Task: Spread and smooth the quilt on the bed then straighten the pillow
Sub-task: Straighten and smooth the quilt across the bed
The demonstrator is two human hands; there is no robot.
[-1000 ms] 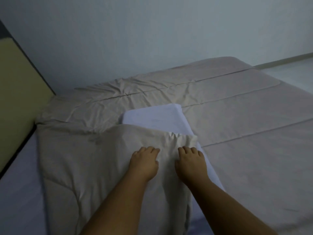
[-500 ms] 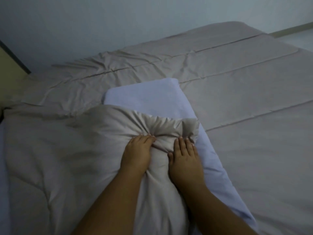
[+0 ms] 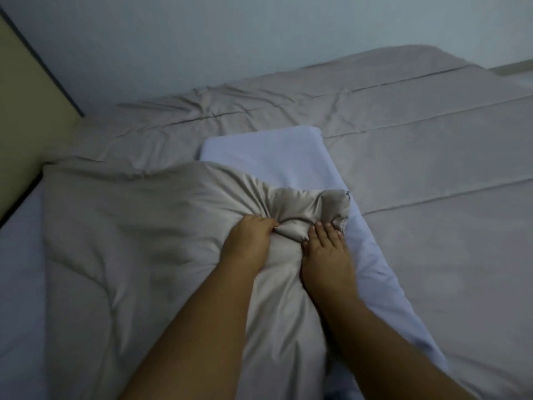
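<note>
A beige quilt covers most of the bed, with seams running across it. A folded-back part of the quilt lies at the near left, bunched into a puffy corner at its far edge. My left hand and my right hand both grip this bunched corner, side by side, fingers dug into the fabric. A white pillow lies lengthwise in the middle, its near half hidden under the folded quilt and my right arm.
A pale wall runs along the far side of the bed. A yellowish headboard stands at the left. Bare white sheet shows at the near left. A strip of floor shows far right.
My hands went from lying flat on the quilt's folded edge to clutching it, so the fabric has bunched up between them. The camera has also shifted.
</note>
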